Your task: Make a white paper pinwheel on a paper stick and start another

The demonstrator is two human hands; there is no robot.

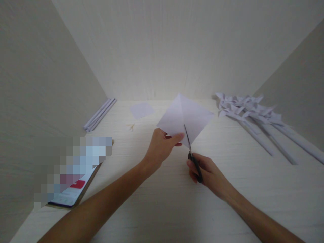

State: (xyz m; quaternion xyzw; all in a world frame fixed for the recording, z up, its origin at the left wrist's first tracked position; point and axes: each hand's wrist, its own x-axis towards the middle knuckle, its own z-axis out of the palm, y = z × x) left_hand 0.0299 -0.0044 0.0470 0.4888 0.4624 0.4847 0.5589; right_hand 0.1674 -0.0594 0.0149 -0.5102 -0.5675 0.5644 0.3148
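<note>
The left hand (162,146) pinches the paper square (186,118) by its near-left edge; the right hand (206,170) grips scissors (192,152), blades pointing far along the near corner's crease.

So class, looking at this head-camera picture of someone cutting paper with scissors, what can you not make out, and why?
- Phone screen, head view: pixelated, so unreadable.
- Scissors handles: covered by the right hand.
- Lower corner of the creased paper square: behind the left hand thumb.
- Small tan bits on the desk: too small to identify.
- Paper pinwheels: overlapping, so uncountable.
</note>
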